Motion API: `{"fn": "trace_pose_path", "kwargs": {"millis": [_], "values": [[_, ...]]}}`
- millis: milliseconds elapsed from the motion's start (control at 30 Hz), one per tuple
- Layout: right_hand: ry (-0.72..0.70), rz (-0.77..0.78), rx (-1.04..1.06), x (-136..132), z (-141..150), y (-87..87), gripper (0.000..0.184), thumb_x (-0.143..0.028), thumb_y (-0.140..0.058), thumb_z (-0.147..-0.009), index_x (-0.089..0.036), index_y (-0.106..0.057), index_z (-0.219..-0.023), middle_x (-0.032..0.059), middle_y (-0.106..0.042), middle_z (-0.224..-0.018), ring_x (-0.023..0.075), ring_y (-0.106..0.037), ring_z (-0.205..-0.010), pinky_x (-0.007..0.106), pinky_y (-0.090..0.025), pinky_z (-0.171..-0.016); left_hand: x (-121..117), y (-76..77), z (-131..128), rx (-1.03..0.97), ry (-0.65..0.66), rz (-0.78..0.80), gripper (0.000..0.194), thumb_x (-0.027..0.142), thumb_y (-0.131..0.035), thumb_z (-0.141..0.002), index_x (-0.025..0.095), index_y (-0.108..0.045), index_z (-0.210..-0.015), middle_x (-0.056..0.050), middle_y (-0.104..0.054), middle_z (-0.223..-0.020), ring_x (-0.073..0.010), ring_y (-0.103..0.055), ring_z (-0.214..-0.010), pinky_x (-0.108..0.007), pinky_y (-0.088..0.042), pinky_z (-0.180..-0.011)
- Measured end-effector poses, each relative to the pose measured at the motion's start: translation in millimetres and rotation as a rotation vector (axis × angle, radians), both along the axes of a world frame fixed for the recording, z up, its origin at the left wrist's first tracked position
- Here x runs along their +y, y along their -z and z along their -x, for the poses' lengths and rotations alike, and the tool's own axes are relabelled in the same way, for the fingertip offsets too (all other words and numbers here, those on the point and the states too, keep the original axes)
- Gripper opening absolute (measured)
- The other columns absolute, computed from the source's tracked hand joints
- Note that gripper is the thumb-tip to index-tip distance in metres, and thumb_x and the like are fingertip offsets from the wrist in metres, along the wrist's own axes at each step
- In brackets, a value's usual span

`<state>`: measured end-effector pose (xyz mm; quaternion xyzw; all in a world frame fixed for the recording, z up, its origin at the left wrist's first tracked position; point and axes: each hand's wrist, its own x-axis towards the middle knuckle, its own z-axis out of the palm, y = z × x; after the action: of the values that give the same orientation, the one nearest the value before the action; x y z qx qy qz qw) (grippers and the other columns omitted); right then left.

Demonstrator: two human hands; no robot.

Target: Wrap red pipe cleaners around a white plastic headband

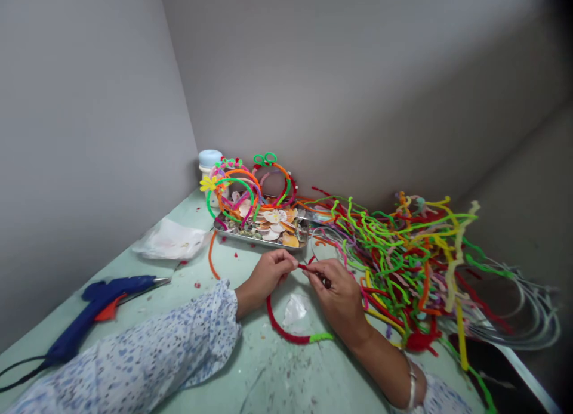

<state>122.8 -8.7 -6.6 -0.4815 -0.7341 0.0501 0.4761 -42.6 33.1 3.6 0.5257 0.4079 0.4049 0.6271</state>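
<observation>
Near the bench's middle, the left hand (267,275) and right hand (336,294) both pinch a red fuzzy pipe-cleaner hoop (281,326) lying between them. Behind, toward the back corner, a shallow metal tray (250,237) holds shells and finished hoops. Loose multicoloured pipe cleaners (403,253) crowd the right edge; a blue glue gun (89,315) lies by the left edge.

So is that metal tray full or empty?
Full. The metal tray is heaped with orange and white shells, and looped pipe-cleaner headbands stand at its back end.
</observation>
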Motion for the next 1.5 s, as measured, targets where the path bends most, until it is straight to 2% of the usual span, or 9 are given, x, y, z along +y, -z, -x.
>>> {"fn": "trace_pose_path", "kwargs": {"millis": [300, 633, 967, 1200, 1500], "values": [[0.015, -0.044, -0.055, -0.5, -0.4, -0.8, 0.010, -0.019, -0.057, -0.088, -0.021, -0.065, -0.092, 0.0038, -0.064, -0.086, 0.0153, -0.062, -0.081, 0.027, -0.050, -0.072, -1.3, -4.4, -0.6, 0.018, 0.008, 0.024, 0.014, 0.028, -0.061, -0.072, 0.015, -0.054, -0.071, 0.007, -0.040, -0.048, -0.0052, -0.032, -0.042, -0.019, -0.020, -0.042], [0.030, -0.059, -0.059, -1.1, -0.4, -0.8, 0.009, -0.019, -0.058, -0.087, -0.020, -0.066, -0.092, 0.0036, -0.065, -0.086, 0.0151, -0.062, -0.080, 0.027, -0.050, -0.071, -0.7, -2.2, -0.2, -0.015, 0.011, 0.013, 0.012, 0.026, -0.060, -0.072, 0.015, -0.055, -0.070, 0.007, -0.041, -0.047, -0.0051, -0.031, -0.041, -0.020, -0.019, -0.042], [0.062, 0.059, 0.000, 0.0, 1.7, -1.2, 0.007, -0.024, -0.060, -0.085, -0.020, -0.066, -0.085, 0.0025, -0.065, -0.082, 0.0150, -0.061, -0.074, 0.026, -0.049, -0.067, 0.3, -1.9, -0.5, -0.015, 0.009, -0.003, 0.012, 0.025, -0.060, -0.071, 0.015, -0.055, -0.070, 0.007, -0.041, -0.047, -0.0057, -0.032, -0.042, -0.021, -0.019, -0.043], [0.069, 0.189, 0.076, 0.9, 2.9, -2.1, 0.012, -0.030, -0.060, -0.084, -0.020, -0.066, -0.082, 0.0020, -0.064, -0.078, 0.0148, -0.059, -0.067, 0.026, -0.048, -0.062, -1.9, -5.7, 0.4, -0.003, 0.004, 0.011, 0.016, 0.029, -0.063, -0.070, 0.015, -0.055, -0.069, 0.007, -0.041, -0.046, -0.0055, -0.031, -0.041, -0.021, -0.020, -0.043], [0.084, 0.102, 0.011, -0.9, 2.5, -2.4, 0.014, -0.030, -0.056, -0.087, -0.020, -0.066, -0.085, 0.0037, -0.065, -0.082, 0.0160, -0.061, -0.071, 0.028, -0.049, -0.065, -1.8, -3.5, 0.5, -0.018, 0.005, 0.012, 0.017, 0.030, -0.063, -0.070, 0.015, -0.055, -0.071, 0.007, -0.041, -0.046, -0.0053, -0.031, -0.041, -0.020, -0.019, -0.043]]}}
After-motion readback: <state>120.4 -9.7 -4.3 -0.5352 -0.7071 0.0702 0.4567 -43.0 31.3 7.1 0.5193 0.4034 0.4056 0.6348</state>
